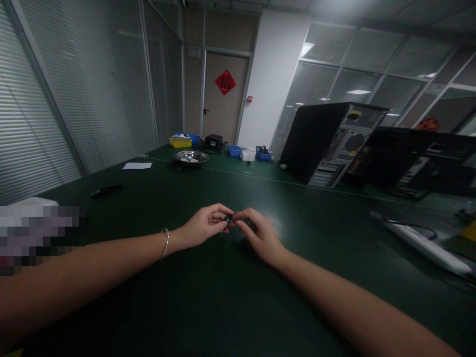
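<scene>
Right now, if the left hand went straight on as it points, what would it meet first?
Probably the right hand, close beyond the small dark part in the left hand; the exact gap is unclear.

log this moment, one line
left hand: holds small dark part; right hand: beside it, grip unclear; around: green tabletop, metal bowl, computer tower

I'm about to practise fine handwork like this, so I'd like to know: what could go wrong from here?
The small dark piece is pinched at the fingertips of the left hand, so it might slip; on the dark green table it could be hard to spot. The right hand is very close, so a slight bump might knock the piece loose.
</scene>
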A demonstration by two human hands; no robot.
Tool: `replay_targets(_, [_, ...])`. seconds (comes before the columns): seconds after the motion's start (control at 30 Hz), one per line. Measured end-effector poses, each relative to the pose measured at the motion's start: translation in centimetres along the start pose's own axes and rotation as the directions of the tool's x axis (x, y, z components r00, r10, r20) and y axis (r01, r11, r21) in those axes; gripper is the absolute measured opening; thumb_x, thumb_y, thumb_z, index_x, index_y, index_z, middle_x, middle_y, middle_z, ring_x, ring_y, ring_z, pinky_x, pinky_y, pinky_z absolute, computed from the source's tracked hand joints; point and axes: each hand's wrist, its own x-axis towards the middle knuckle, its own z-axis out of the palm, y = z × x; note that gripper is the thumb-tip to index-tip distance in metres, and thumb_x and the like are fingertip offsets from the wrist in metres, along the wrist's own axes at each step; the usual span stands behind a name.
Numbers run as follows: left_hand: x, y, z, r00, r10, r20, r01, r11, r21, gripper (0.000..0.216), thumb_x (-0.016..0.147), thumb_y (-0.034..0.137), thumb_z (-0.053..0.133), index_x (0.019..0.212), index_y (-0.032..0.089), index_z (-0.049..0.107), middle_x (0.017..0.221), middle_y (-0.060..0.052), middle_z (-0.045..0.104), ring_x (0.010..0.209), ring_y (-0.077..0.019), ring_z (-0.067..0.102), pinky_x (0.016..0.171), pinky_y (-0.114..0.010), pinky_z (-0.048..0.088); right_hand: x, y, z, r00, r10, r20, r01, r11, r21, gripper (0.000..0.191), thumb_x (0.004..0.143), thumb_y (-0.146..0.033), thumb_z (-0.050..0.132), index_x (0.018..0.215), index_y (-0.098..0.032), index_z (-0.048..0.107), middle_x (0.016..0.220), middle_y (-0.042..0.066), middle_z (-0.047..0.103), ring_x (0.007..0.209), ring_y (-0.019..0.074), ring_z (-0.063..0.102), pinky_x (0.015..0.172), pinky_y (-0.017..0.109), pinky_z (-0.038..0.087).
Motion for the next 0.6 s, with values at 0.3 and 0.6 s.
replay_targets(0.3, [-0.09,0.14,-0.14,1.0,0.011,-0.011,-0.01,0.997,0.081,0.03,0.081,0.016,0.061,0.111,0.012,0.056,0.097,-0.01,0.068,0.091,-0.02,0.065,0.085,-0.039,0.05,0.03,0.36,-0.17,0.995,0.102,-0.01,-0.102,0.992,-0.078,0.027,0.096,-0.033,0.04,0.092,-0.019,0.063,0.086,0.005,0.063,0.08,0.0168,0.058,0.072,0.028,0.045])
replay_targets(0.6, [0.08,-0.06,-0.62,1.0,0.016,0.0,-0.015,0.99,0.143,0.03,0.086,0.02,0.054,0.115,0.013,0.057,0.102,-0.01,0.066,0.082,-0.0166,0.062,0.08,-0.036,0.05,0.28,0.62,-0.33,0.991,0.134,0.026,-0.127,0.972,-0.197,0.029,0.096,-0.033,0.041,0.089,-0.02,0.066,0.084,0.003,0.066,0.081,0.0172,0.056,0.074,0.029,0.041])
